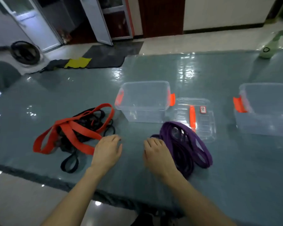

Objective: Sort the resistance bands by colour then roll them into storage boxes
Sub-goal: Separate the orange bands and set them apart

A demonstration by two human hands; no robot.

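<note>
On the left of the grey-green table lies a tangle of red bands (75, 131) mixed with black bands (70, 162). A pile of purple bands (189, 144) lies right of centre. My left hand (107, 150) rests palm down at the right end of a red band, holding nothing. My right hand (156, 152) hovers palm down at the left edge of the purple pile, fingers apart. Behind them stands an open clear storage box (144, 101) with orange clips. A second clear box (266, 110) stands at the far right.
A clear lid (201, 116) with an orange handle lies flat between the two boxes, partly under the purple pile. A pale green bottle (266, 52) lies at the table's far right corner. Mats and a round fan sit on the floor beyond the table.
</note>
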